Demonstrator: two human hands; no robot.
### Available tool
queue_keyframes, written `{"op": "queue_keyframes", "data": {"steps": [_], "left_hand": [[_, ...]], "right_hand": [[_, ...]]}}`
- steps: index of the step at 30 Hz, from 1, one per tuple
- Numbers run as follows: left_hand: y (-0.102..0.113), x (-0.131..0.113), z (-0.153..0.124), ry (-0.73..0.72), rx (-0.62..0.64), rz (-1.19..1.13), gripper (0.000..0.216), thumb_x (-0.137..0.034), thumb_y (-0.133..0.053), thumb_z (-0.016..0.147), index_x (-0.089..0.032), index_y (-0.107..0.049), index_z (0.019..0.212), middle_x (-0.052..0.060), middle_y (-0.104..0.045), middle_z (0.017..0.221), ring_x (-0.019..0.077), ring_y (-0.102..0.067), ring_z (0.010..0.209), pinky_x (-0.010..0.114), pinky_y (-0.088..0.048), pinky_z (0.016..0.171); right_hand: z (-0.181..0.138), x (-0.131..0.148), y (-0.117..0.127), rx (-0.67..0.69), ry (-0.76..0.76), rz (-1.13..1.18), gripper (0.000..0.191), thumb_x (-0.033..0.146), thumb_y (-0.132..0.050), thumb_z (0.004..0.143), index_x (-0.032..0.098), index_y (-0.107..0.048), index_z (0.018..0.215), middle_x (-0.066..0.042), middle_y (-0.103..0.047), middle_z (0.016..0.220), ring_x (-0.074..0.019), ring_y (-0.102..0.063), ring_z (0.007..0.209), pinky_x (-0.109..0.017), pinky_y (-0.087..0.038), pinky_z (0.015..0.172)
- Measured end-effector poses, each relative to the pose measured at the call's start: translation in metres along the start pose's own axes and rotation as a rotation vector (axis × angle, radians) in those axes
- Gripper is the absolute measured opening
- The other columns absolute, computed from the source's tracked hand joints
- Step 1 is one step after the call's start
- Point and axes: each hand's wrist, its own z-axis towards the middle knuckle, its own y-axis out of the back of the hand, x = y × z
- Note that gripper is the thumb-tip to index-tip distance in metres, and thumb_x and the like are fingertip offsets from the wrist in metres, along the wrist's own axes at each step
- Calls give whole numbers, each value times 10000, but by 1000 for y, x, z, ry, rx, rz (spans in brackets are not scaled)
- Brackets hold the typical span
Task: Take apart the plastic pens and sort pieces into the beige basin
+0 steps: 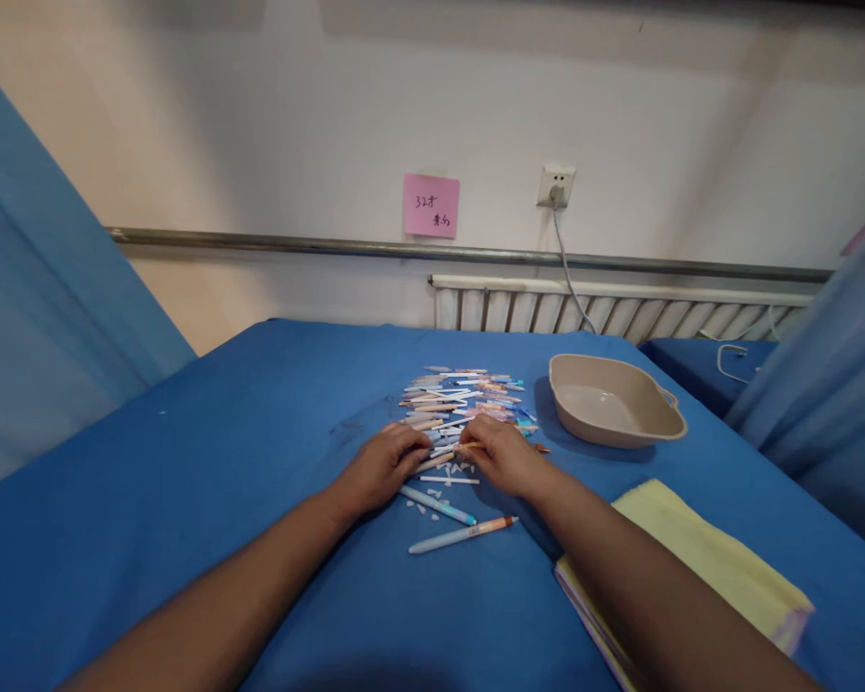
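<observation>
On blue cloth (259, 423), hands (383, 467) amid pens (463, 535)

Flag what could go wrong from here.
The small white pieces lie loose by the right hand, which could scatter them. The nearest pen lies loose on the blue cover and might roll if bumped. The heaped pen parts overlap, so pulling one may shift others.

Curtained indoor bay, clinic-like: blue curtains (43, 279) either side, metal wall rail (317, 246), radiator (505, 284), blue-covered table (187, 432).
</observation>
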Motion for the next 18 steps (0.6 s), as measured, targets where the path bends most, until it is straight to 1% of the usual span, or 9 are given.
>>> {"op": "queue_keyframes", "data": {"steps": [5, 9, 13, 15, 18], "left_hand": [[-3, -3, 1, -10, 22, -1, 200, -310, -471, 904, -194, -631, 941, 45, -635, 883, 187, -550, 860, 304, -420, 798], [-4, -5, 2, -11, 16, 0, 210, -323, -478, 905, -191, -638, 936, 48, -640, 878, 187, -551, 855, 303, -415, 797], [-5, -7, 2, -25, 17, 13, 226, -337, -468, 912, -190, -639, 905, 49, -638, 866, 187, -548, 852, 295, -413, 789], [-5, -6, 2, -22, 15, 34, 214, -318, -467, 912, -188, -635, 881, 46, -637, 849, 185, -547, 846, 292, -411, 784], [-3, 0, 1, 13, -14, 76, 190, -295, -485, 899, -188, -634, 849, 43, -644, 836, 189, -547, 834, 294, -408, 767]], "right_hand": [[0, 5, -5, 21, -1, 28, 33, 180, -533, 873, 193, -558, 887, -39, -577, 876, -166, -526, 826, -272, -393, 715], [2, 8, -8, -1, -15, 32, 19, 199, -538, 875, 190, -554, 874, -35, -574, 856, -162, -524, 803, -267, -389, 696], [2, 9, -10, 7, 19, 37, 21, 197, -537, 877, 187, -555, 878, -30, -577, 857, -153, -524, 806, -253, -382, 690], [1, 5, -7, 22, 16, 19, 32, 212, -544, 876, 188, -563, 887, -31, -582, 864, -152, -525, 806, -252, -378, 690], [-1, -8, 2, 43, -34, -29, 57, 238, -564, 868, 183, -576, 873, -33, -591, 857, -151, -529, 791, -253, -372, 687]]}}
